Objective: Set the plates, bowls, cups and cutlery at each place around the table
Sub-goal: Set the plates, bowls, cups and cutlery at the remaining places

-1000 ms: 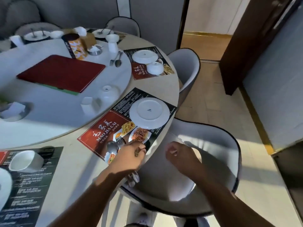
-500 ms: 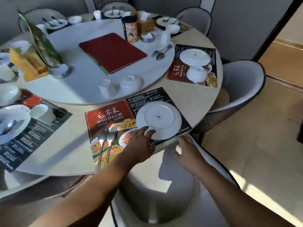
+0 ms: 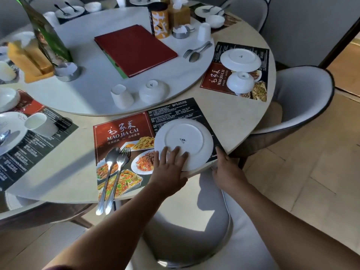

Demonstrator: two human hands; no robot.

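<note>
One left hand (image 3: 169, 169) rests on smooth round plate (image 3: 185, 138).

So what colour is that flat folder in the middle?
The folder is dark red; head view.

Hard, warm sunlight patches the table (image 3: 233, 117) and floor (image 3: 311, 191), the turntable (image 3: 87, 90) in cooler shade; wide-angle distortion bows the edges, and fine detail is soft.
</note>
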